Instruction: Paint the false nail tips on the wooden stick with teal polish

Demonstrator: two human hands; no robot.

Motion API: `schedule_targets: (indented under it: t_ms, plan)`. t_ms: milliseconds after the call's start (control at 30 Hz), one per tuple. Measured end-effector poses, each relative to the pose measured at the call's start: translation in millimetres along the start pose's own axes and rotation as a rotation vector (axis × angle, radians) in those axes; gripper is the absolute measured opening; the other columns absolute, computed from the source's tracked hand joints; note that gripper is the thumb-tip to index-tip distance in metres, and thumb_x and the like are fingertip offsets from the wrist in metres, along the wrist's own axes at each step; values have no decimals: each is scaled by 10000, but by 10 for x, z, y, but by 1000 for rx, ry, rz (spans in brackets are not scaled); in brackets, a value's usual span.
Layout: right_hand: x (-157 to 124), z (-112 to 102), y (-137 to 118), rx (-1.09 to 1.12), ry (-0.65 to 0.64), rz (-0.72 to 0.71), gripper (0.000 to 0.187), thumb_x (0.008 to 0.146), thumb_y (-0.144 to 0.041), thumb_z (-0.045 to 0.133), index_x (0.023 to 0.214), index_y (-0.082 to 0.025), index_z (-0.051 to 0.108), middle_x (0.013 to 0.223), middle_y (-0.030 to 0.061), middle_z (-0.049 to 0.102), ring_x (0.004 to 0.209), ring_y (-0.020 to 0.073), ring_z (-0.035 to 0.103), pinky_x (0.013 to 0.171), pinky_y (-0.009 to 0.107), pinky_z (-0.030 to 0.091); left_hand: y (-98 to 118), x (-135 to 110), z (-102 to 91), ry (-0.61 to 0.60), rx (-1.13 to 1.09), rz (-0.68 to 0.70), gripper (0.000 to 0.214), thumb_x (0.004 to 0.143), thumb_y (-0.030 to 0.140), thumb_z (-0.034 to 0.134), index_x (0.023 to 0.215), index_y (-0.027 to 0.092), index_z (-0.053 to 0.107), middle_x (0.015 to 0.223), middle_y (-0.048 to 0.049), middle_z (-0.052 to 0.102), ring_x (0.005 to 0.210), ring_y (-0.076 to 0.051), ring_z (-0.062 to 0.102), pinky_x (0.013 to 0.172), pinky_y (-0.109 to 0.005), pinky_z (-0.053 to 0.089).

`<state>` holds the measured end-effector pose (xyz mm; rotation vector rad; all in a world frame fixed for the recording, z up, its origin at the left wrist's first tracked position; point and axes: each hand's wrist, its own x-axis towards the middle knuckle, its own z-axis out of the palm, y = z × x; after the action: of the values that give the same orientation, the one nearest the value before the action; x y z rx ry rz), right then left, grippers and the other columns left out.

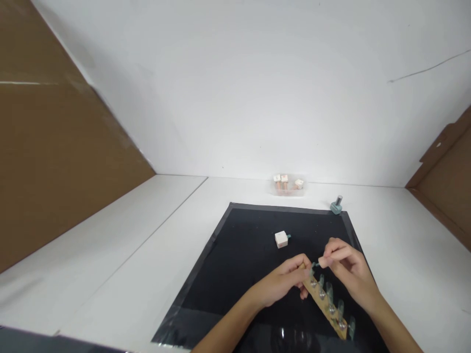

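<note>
My left hand [285, 282] grips the upper end of a wooden stick [326, 301] that carries several teal false nails on clear mounts. My right hand [348, 267] pinches a small brush [315, 265] whose teal tip touches the top nail on the stick. Both hands hover over a black mat [235, 264]. A small white cube with a teal bit on its side [281, 239] lies on the mat ahead of my hands. An open teal nail polish bottle [336, 206] stands at the mat's far right corner.
A clear tray holding several small pink and white bottles [289, 185] sits at the back against the white wall. Brown cardboard panels stand at the left [55, 162] and the right [445, 181]. The white table [121, 245] surrounds the mat.
</note>
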<state>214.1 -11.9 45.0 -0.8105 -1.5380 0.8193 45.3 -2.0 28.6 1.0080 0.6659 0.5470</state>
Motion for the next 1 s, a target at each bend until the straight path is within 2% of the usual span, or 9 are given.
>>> schedule_targets:
  t_ms: [133,233,367,467,533,667,833,1000]
  plan:
    - [-13,-8,42,-14,70,62,186,784,-180,641,606,-220,606,673,-9,596,614,132,531,528,232,408,-15,2,-9,-6,5,7,385,672,516,623,683,180,434,541,55,483,478,-67,447,521,-226,318]
    - [-34,-23,62,37,109,107,192,786,-219,650,599,-215,608,676,-6,584,597,128,522,523,231,413,-24,1,-17,-13,-3,17,388,680,519,621,682,181,432,546,58,476,480,-66,446,522,-228,323]
    - [-53,-23,44,134,59,122,198,800,-293,647,618,-215,641,690,-3,578,558,113,507,513,224,423,-25,2,-26,-19,-1,9,406,663,533,634,678,181,433,543,67,467,480,-63,447,523,-225,328]
    - [-37,-7,11,113,20,159,213,790,-306,657,601,-210,642,674,5,580,608,129,539,556,234,446,-23,8,-25,-11,1,4,412,654,537,639,685,180,439,532,71,466,477,-64,451,524,-221,330]
    - [-24,-2,10,81,40,187,220,780,-312,665,588,-206,638,681,7,581,619,131,544,554,228,445,-24,11,-21,-9,0,2,411,655,534,641,682,179,435,529,73,460,474,-63,452,523,-219,333]
    - [-34,-17,61,100,125,198,243,776,-333,663,578,-197,623,701,0,566,519,96,470,485,216,409,-45,15,-21,-13,-9,11,403,677,530,627,677,177,430,541,68,463,477,-60,452,524,-217,344]
    - [-48,-30,71,126,91,200,268,775,-337,656,555,-191,616,672,9,556,538,113,479,494,235,416,-101,25,-41,-20,-37,51,367,701,501,620,692,180,443,560,59,472,505,-71,465,536,-223,364]
    - [-47,-38,75,137,154,241,236,760,-303,669,561,-191,610,701,3,555,503,99,453,464,232,393,-130,24,-55,-14,-54,56,362,699,497,625,709,178,453,574,48,492,510,-77,471,531,-224,355]
